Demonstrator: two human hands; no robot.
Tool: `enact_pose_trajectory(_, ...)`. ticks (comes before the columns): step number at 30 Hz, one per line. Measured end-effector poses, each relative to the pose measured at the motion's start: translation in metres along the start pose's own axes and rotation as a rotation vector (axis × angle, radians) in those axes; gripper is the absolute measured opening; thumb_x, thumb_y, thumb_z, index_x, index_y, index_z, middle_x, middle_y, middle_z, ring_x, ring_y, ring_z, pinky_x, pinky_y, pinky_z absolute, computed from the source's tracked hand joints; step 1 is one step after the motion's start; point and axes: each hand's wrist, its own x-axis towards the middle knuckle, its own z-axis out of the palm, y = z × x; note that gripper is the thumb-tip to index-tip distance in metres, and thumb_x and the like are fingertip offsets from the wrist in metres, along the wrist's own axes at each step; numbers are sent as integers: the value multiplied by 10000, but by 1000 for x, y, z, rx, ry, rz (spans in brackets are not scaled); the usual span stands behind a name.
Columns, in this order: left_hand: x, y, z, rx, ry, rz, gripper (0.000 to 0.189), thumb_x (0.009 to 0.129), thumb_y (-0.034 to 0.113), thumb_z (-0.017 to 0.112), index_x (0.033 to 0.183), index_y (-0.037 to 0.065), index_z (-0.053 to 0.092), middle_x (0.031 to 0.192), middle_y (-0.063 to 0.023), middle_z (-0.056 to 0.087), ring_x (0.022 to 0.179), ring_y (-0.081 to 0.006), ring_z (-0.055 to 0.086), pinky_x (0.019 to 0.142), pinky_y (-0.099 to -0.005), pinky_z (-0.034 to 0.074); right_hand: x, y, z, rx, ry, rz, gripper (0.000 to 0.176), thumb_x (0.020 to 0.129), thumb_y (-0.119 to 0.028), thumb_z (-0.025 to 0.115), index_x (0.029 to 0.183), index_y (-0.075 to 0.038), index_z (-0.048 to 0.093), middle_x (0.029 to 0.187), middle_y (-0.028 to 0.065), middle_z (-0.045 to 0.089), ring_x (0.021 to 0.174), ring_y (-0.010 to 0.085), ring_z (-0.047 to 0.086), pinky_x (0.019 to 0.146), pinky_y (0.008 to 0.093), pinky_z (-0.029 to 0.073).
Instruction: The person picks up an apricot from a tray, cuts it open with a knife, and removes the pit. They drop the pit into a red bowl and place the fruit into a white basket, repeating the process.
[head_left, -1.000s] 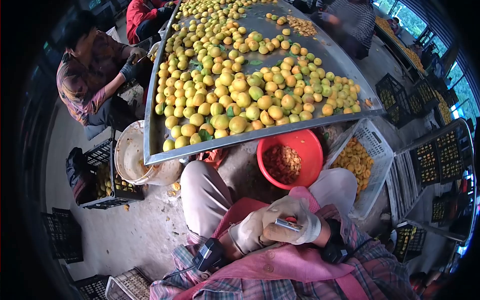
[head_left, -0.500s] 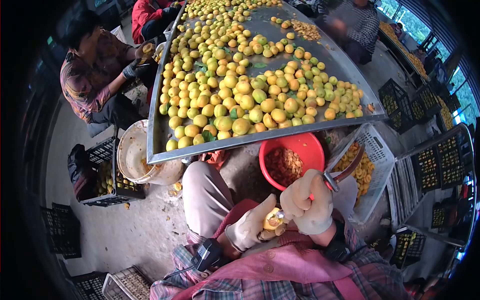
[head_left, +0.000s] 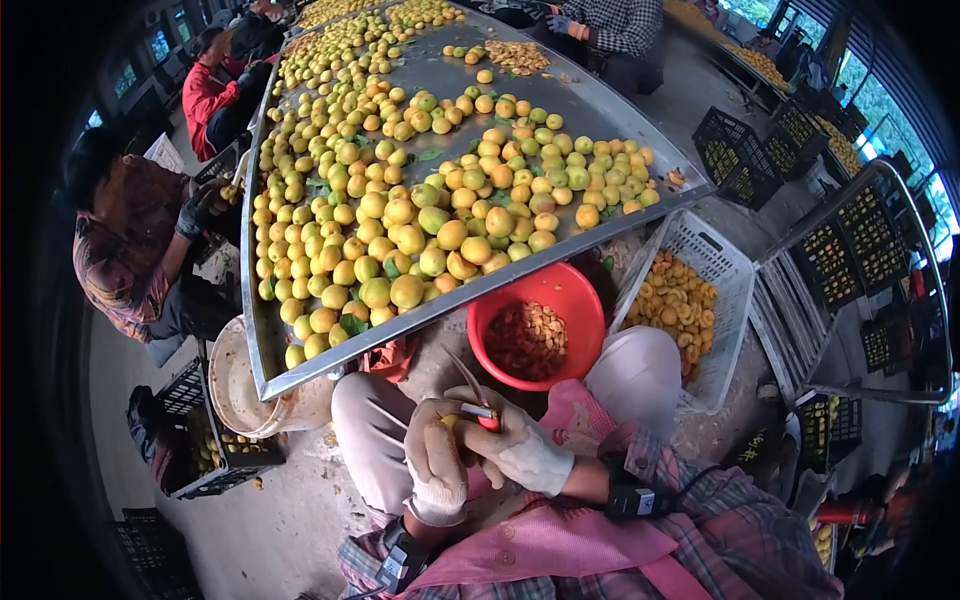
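Observation:
Both my hands wear pale work gloves and meet above my lap. My left hand point(head_left: 436, 462) is closed around an apricot point(head_left: 451, 421), of which only a small yellow patch shows. My right hand point(head_left: 520, 446) is wrapped round the red handle of a curved-bladed knife point(head_left: 466, 378), its tip pointing up and away from me. The knife's metal collar sits right by the apricot; fingers hide where they meet. Just beyond my hands stands a red basin point(head_left: 591, 352) with brownish pits point(head_left: 541, 333) in it. Whole apricots point(head_left: 400, 212) cover much of the metal table point(head_left: 560, 252).
A white crate point(head_left: 735, 340) of split apricots stands right of my knee. Left are a white bucket point(head_left: 226, 385) and a black crate point(head_left: 255, 455). A metal-framed cart point(head_left: 800, 310) is at right. Co-workers sit along the table, one in a patterned shirt point(head_left: 125, 260) nearest.
The view has swung right, so the table sits further left. My hands have come together; the knife has turned from pointing right to pointing up and left, and the apricot is now mostly covered.

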Motion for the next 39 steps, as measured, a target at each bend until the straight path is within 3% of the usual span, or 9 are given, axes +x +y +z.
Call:
enact_pose_trajectory(7, 2, 13, 20, 312, 112, 181, 439, 1043, 362, 271, 1035, 12, 536, 833, -67, 584, 746, -117, 540, 663, -240, 436, -2, -7, 0, -32, -57, 49, 508, 911, -97, 483, 1401, -116, 351, 964, 41, 575, 526, 49, 513, 424, 179, 444)
enact_pose_trajectory(17, 8, -19, 11, -93, 128, -135, 455, 992, 483, 401, 1092, 58, 528, 815, -49, 582, 691, -169, 541, 689, -344, 478, 2, -3, -15, 115, -35, 109, 523, 915, -84, 518, 1408, -63, 342, 766, 48, 540, 498, 88, 504, 411, 211, 415)
enact_pose_trajectory(18, 16, -28, 1, -824, 141, -517, 491, 961, 516, 458, 1111, 55, 538, 826, -50, 587, 691, -164, 545, 666, -306, 472, 4, -3, -20, 172, 2, 110, 505, 925, -91, 517, 1399, -48, 350, 748, 48, 540, 482, 89, 498, 400, 210, 404)
enact_pose_trajectory(20, 20, -24, 1, -868, 195, -562, 499, 952, 525, 472, 1100, 54, 546, 823, -50, 587, 689, -151, 540, 644, -241, 448, 11, -14, -38, 98, 199, 51, 426, 914, -172, 557, 1318, -127, 431, 696, 15, 545, 437, 69, 494, 353, 210, 399)
enact_pose_trajectory(24, 24, -19, 11, -834, 215, -557, 448, 967, 435, 506, 1166, 34, 533, 873, -54, 601, 717, -155, 565, 600, -225, 456, 22, -10, -70, -129, 490, -219, 387, 874, -199, 646, 1214, -81, 504, 826, 46, 613, 616, 110, 572, 522, 233, 462)
enact_pose_trajectory(25, 19, -24, 7, 13, -70, -157, 387, 1039, 319, 366, 1224, 8, 504, 1007, -61, 565, 879, -139, 549, 763, -274, 485, 23, -2, -70, -321, 443, -291, 371, 860, -179, 657, 1189, -72, 522, 863, 64, 621, 682, 126, 587, 592, 247, 477)
enact_pose_trajectory(27, 17, -11, 18, 2, -78, -167, 423, 1034, 354, 361, 1241, 9, 492, 1061, -76, 565, 956, -167, 550, 840, -304, 470, 14, -9, -50, -472, 305, -155, 343, 827, -155, 684, 1126, -42, 560, 869, 105, 610, 784, 172, 610, 732, 291, 496)
enact_pose_trajectory(33, 21, -17, 26, -833, -275, -376, 583, 1016, 459, 320, 1410, 30, 310, 1366, -115, 433, 1252, -241, 432, 1083, -394, 326, 8, -19, -41, -268, 147, 138, 341, 874, -202, 611, 1178, -51, 578, 654, 12, 569, 442, 61, 486, 374, 210, 400)
enact_pose_trajectory(39, 23, -28, 23, -785, -269, -402, 525, 1008, 440, 365, 1375, 65, 397, 1262, -99, 523, 1116, -222, 506, 916, -350, 413, -2, -29, -81, -110, 201, 133, 344, 891, -187, 587, 1203, -43, 573, 611, 13, 557, 423, 68, 494, 381, 216, 418)
